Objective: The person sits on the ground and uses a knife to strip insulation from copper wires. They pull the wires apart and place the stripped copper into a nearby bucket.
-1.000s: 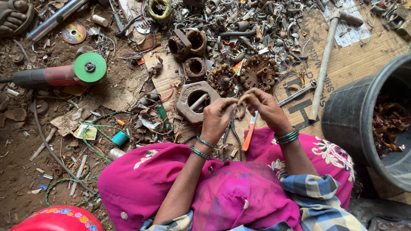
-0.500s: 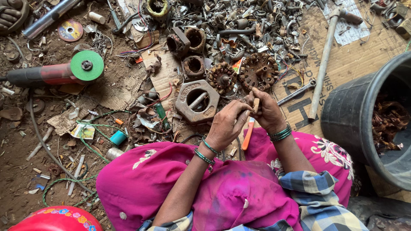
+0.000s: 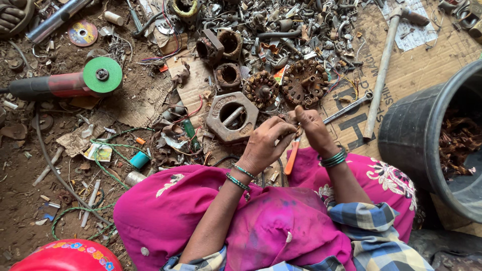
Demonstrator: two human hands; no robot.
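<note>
Fingers [image 3: 281, 131] of left hand [image 3: 265, 145] curled, tips pinching a small part, too small to identify, meeting right hand [image 3: 312, 129] just above the lap. Right hand fingers also closed on that same small part; orange-handled tool [image 3: 291, 158] lies just below the hands, whether gripped cannot tell. Green bangles on both wrists. Hexagonal metal housing [image 3: 232, 117] on the floor just left of the hands, near touching. Two rusty motor stators [image 3: 304, 83] just above the hands. Black bucket [image 3: 416, 130] far right, copper scrap inside. Angle grinder [image 3: 75, 82] with green disc well apart, left. Long hammer [image 3: 382, 70] on cardboard [image 3: 432, 52], upper right.
</note>
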